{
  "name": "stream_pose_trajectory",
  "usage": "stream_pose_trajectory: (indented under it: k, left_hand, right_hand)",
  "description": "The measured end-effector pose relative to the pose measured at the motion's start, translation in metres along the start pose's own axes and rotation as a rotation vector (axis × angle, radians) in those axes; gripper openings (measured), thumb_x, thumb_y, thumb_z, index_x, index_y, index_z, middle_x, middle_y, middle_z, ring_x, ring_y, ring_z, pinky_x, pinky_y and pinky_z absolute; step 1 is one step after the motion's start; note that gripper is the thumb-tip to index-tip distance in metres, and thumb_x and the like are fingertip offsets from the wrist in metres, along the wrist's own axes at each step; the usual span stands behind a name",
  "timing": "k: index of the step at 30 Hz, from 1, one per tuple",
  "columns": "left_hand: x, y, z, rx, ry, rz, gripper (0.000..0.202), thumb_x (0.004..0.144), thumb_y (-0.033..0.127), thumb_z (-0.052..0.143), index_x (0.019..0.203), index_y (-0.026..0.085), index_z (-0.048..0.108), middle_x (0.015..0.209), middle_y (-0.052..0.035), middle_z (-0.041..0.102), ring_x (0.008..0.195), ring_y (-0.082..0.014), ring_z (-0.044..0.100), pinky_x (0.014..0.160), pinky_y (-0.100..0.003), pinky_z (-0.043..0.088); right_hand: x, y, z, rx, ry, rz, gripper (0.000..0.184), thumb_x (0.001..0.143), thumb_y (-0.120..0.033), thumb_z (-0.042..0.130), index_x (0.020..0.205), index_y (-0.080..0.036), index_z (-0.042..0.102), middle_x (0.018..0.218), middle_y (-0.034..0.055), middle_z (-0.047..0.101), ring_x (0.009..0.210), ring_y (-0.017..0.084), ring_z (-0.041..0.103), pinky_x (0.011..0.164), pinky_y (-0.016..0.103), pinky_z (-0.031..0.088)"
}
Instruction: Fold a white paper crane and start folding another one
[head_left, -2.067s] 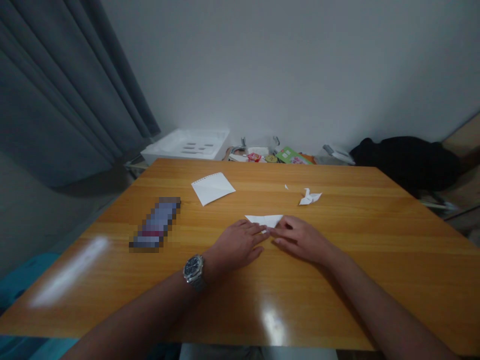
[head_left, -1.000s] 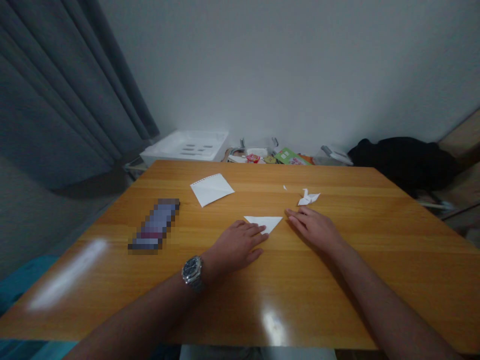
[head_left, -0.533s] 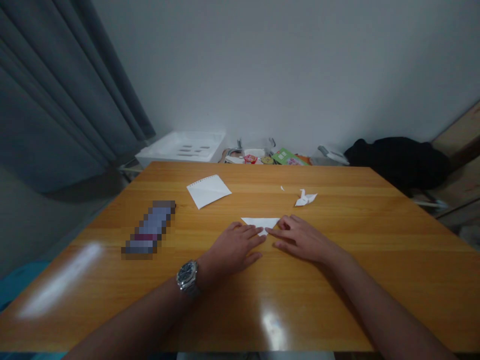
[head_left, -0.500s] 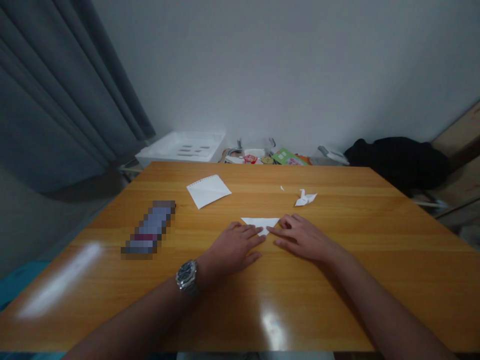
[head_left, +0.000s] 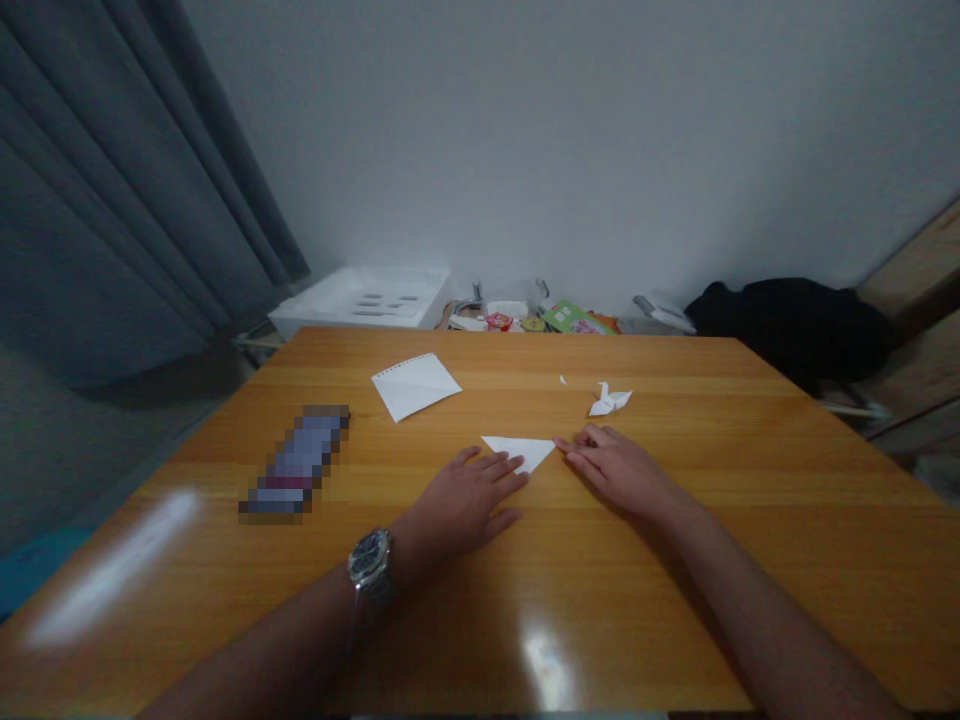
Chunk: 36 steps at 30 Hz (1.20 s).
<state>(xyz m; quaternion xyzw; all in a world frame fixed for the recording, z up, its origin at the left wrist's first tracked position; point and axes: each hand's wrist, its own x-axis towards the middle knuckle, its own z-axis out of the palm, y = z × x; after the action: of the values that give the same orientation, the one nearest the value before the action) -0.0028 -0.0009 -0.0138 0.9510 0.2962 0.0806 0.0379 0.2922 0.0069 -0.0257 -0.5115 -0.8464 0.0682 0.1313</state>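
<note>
A white paper folded into a triangle (head_left: 517, 448) lies flat on the wooden table in front of me, its long edge facing away. My left hand (head_left: 469, 500), palm down with the fingers spread, rests its fingertips on the paper's left and lower part. A metal wristwatch (head_left: 370, 560) is on my left wrist. At the paper's right corner, my right hand (head_left: 619, 470) touches the tip with an outstretched finger; its other fingers are partly bent. Just beyond my right hand sits a folded white paper crane (head_left: 610, 400).
A white sheet with a perforated edge (head_left: 417, 387) lies farther left, and a tiny paper scrap (head_left: 563, 380) near the crane. A pixelated phone-like object (head_left: 300, 460) is on the left of the table (head_left: 750, 430). Behind stand a white tray (head_left: 360, 295) and a green booklet (head_left: 574, 318).
My right hand has slid from the middle of the paper out to its right corner, uncovering the right side. My left hand stays almost in place.
</note>
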Motion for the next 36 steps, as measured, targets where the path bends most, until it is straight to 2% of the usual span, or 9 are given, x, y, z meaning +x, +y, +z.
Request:
stream_pose_trajectory:
  k: [3,5,8,9,14,25,29,32,36]
  left_hand:
    - [0.000,-0.003,0.001,0.032,0.030,-0.019,0.046,0.104,0.049,0.043,0.140,0.024,0.055,0.157,-0.0085,0.045,0.144,-0.0266,0.043,0.120,-0.047,0.026]
    - [0.000,-0.004,0.000,0.060,0.051,-0.049,0.045,0.104,0.048,0.041,0.137,0.022,0.057,0.157,-0.0087,0.045,0.145,-0.0273,0.041,0.120,-0.048,0.026]
    - [0.001,-0.005,-0.003,0.091,0.082,-0.112,0.044,0.105,0.046,0.041,0.132,0.017,0.060,0.150,-0.0111,0.052,0.138,-0.0284,0.048,0.117,-0.048,0.031]
    - [0.002,-0.005,-0.004,0.098,0.093,-0.131,0.044,0.104,0.045,0.042,0.130,0.015,0.060,0.147,-0.0125,0.055,0.134,-0.0284,0.051,0.115,-0.047,0.034]
    - [0.003,-0.009,-0.004,0.106,0.123,-0.170,0.047,0.102,0.046,0.047,0.131,0.010,0.059,0.138,-0.0154,0.060,0.125,-0.0293,0.055,0.111,-0.043,0.040]
    - [0.006,-0.002,0.011,0.077,0.182,-0.223,0.053,0.101,0.047,0.049,0.138,0.010,0.052,0.138,-0.0179,0.057,0.127,-0.0309,0.053,0.111,-0.044,0.040]
    - [0.006,-0.004,0.010,0.057,0.159,-0.218,0.053,0.099,0.047,0.051,0.138,0.011,0.052,0.139,-0.0176,0.056,0.127,-0.0313,0.052,0.112,-0.046,0.040]
    - [0.006,-0.006,0.008,0.045,0.157,-0.214,0.052,0.098,0.044,0.053,0.139,0.012,0.052,0.140,-0.0175,0.055,0.128,-0.0319,0.051,0.113,-0.047,0.040]
    - [0.004,-0.009,0.007,0.024,0.162,-0.184,0.051,0.093,0.034,0.056,0.140,0.014,0.051,0.144,-0.0170,0.051,0.132,-0.0317,0.048,0.116,-0.048,0.037]
  right_hand:
    - [-0.001,-0.003,-0.004,0.016,-0.005,-0.012,0.037,0.105,-0.038,0.042,0.124,-0.024,0.071,0.097,0.0085,0.060,0.088,0.021,0.057,0.080,0.034,0.045]
    - [-0.002,-0.007,-0.008,0.036,-0.007,-0.066,0.036,0.105,-0.038,0.043,0.113,-0.022,0.075,0.095,0.0079,0.060,0.089,0.021,0.056,0.080,0.034,0.044]
    - [-0.003,-0.019,-0.013,0.064,-0.002,-0.173,0.042,0.105,-0.036,0.043,0.082,-0.020,0.075,0.089,0.0062,0.058,0.087,0.019,0.054,0.079,0.033,0.042]
    - [-0.003,-0.024,-0.014,0.079,-0.012,-0.216,0.041,0.105,-0.035,0.044,0.082,-0.020,0.074,0.087,0.0055,0.057,0.085,0.019,0.054,0.077,0.033,0.042]
    - [-0.002,-0.045,-0.011,0.106,-0.042,-0.373,0.028,0.103,-0.031,0.049,0.099,-0.022,0.075,0.088,0.0054,0.059,0.086,0.020,0.053,0.075,0.034,0.041]
    - [0.003,-0.066,0.005,0.228,-0.002,-0.427,0.028,0.103,-0.033,0.050,0.111,-0.021,0.073,0.098,0.0089,0.063,0.095,0.022,0.055,0.085,0.038,0.047]
    - [0.004,-0.059,0.007,0.295,0.085,-0.337,0.028,0.103,-0.034,0.050,0.104,-0.023,0.076,0.100,0.0089,0.065,0.095,0.021,0.059,0.085,0.037,0.050]
    - [0.006,-0.045,0.010,0.328,0.208,-0.207,0.030,0.102,-0.034,0.051,0.124,-0.026,0.070,0.115,0.0104,0.067,0.107,0.023,0.062,0.093,0.041,0.053]
    - [0.009,-0.029,0.017,0.262,0.183,-0.200,0.038,0.101,-0.028,0.052,0.138,-0.026,0.061,0.134,0.0116,0.065,0.123,0.026,0.059,0.106,0.050,0.048]
